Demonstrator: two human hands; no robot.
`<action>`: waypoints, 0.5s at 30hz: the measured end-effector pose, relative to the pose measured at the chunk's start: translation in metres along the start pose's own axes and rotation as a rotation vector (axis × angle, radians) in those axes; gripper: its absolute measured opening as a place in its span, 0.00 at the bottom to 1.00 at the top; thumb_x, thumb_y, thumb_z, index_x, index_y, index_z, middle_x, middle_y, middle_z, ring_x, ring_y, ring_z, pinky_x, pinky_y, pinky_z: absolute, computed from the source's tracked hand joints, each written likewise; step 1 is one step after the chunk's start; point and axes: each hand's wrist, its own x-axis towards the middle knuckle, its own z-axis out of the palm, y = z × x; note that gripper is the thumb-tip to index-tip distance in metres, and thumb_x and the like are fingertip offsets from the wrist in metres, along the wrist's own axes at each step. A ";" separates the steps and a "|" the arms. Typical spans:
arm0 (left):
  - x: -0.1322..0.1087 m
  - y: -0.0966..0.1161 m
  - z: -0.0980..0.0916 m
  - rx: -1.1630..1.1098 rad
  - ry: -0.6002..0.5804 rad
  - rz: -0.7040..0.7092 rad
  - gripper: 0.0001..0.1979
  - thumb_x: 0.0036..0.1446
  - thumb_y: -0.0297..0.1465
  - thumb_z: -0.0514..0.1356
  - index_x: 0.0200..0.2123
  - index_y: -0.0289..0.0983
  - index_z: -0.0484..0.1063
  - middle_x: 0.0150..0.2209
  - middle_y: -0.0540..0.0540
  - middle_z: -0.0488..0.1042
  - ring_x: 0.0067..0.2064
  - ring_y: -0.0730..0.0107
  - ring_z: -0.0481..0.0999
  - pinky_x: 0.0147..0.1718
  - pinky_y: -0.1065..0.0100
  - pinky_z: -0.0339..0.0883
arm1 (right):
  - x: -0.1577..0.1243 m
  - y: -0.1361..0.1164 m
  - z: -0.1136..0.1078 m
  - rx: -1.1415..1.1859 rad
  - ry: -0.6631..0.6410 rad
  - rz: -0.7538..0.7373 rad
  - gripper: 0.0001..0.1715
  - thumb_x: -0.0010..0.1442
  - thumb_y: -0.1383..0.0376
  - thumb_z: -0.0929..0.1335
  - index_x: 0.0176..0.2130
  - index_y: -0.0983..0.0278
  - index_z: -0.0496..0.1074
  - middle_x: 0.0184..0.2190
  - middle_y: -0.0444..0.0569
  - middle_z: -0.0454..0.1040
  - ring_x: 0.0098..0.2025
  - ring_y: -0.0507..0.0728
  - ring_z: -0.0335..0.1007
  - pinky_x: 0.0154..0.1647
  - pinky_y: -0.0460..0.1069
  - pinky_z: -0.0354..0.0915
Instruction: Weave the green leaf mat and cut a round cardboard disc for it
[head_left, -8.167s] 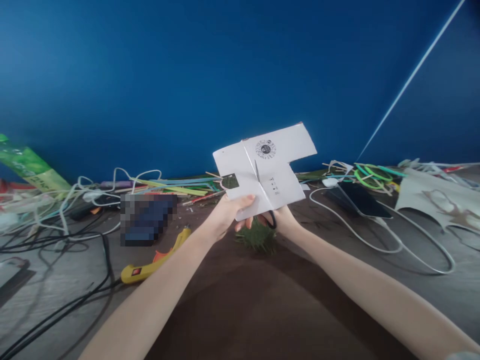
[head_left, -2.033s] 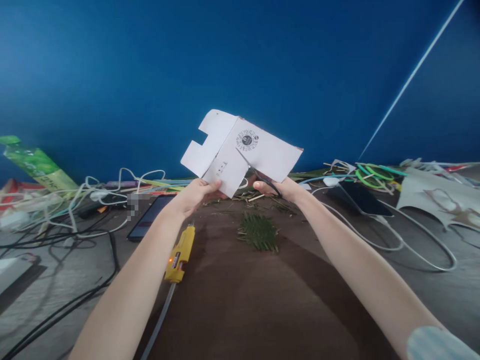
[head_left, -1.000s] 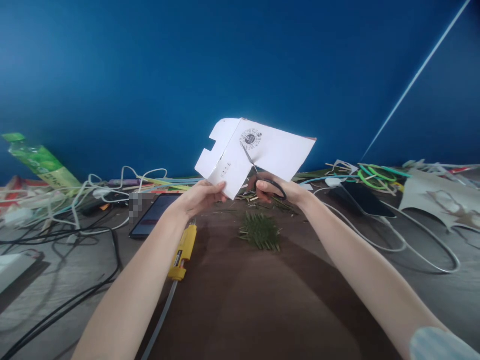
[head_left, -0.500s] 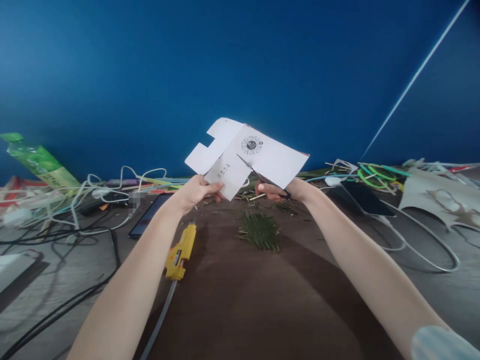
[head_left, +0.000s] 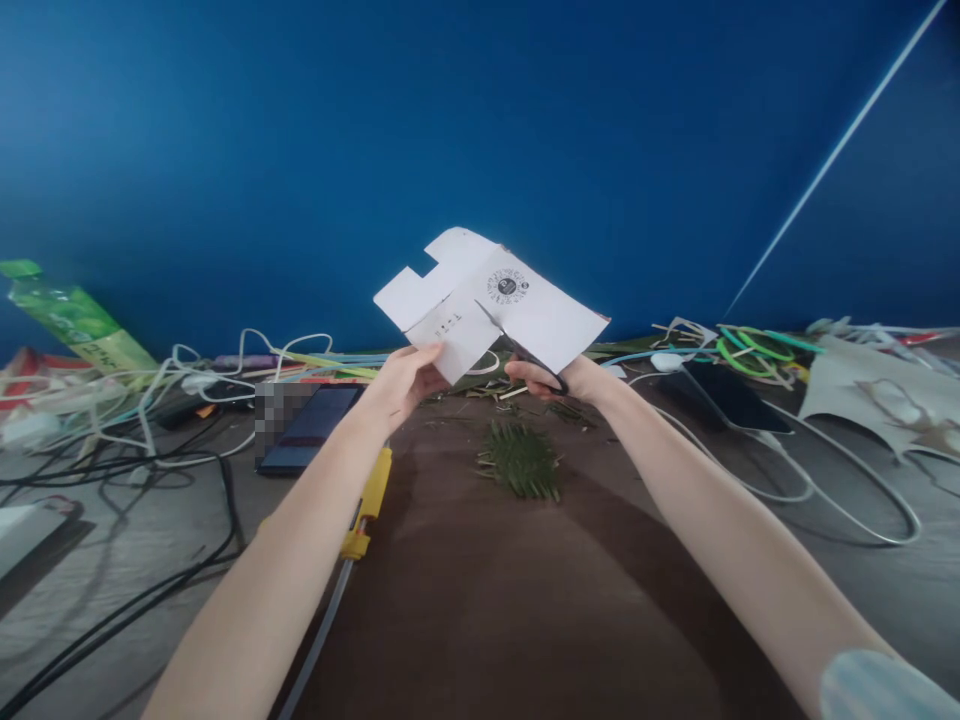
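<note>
In my left hand [head_left: 411, 380] is a piece of white cardboard [head_left: 566, 320], gripped by its lower left edge. The card has a fold, a notched flap and a round printed code. My right hand [head_left: 559, 378] grips scissors [head_left: 517, 345], whose dark blades lie in a slit running up from the card's lower edge. The card is raised above the brown tabletop [head_left: 480, 600]. Below it lies a small bundle of cut green leaf [head_left: 521, 462]. A yellow glue gun [head_left: 375, 495] sits partly behind my left forearm.
Left of my arm lie a dark tablet [head_left: 311, 430], tangled cables [head_left: 172, 440] and a green-capped bottle [head_left: 79, 320]. On the right are a phone [head_left: 735, 398] with a white cable, green loops [head_left: 750, 350] and a cut beige sheet [head_left: 862, 390]. A blue wall [head_left: 375, 130] stands behind.
The card has turned and shifted slightly. My left hand has moved a little up, its forearm now covering more of the glue gun. The scissors stay in the cut.
</note>
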 end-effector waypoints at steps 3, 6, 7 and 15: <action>-0.003 -0.002 0.008 -0.023 -0.047 -0.028 0.13 0.56 0.27 0.58 0.45 0.30 0.71 0.37 0.38 0.78 0.33 0.64 0.78 0.33 0.66 0.74 | 0.001 0.000 0.004 0.021 -0.011 0.001 0.26 0.49 0.43 0.68 0.27 0.62 0.64 0.09 0.35 0.54 0.10 0.45 0.46 0.10 0.44 0.42; -0.004 -0.003 0.010 -0.006 -0.053 -0.030 0.12 0.54 0.25 0.59 0.42 0.28 0.72 0.35 0.37 0.78 0.33 0.64 0.79 0.31 0.69 0.74 | 0.000 -0.003 0.007 -0.001 -0.040 0.009 0.26 0.51 0.42 0.66 0.27 0.63 0.63 0.09 0.35 0.54 0.11 0.46 0.47 0.11 0.45 0.44; -0.005 -0.003 0.009 -0.004 -0.056 -0.036 0.11 0.53 0.25 0.59 0.41 0.28 0.72 0.35 0.36 0.78 0.33 0.63 0.79 0.31 0.69 0.74 | -0.001 -0.005 0.007 -0.017 -0.049 0.004 0.26 0.52 0.43 0.66 0.28 0.63 0.63 0.09 0.36 0.54 0.11 0.46 0.47 0.11 0.45 0.45; -0.003 -0.010 0.006 0.003 -0.130 -0.086 0.09 0.50 0.25 0.62 0.37 0.31 0.73 0.35 0.38 0.79 0.28 0.64 0.78 0.24 0.71 0.72 | -0.010 -0.019 0.004 -0.102 -0.061 -0.120 0.22 0.56 0.48 0.64 0.29 0.65 0.68 0.16 0.43 0.63 0.18 0.49 0.58 0.19 0.47 0.55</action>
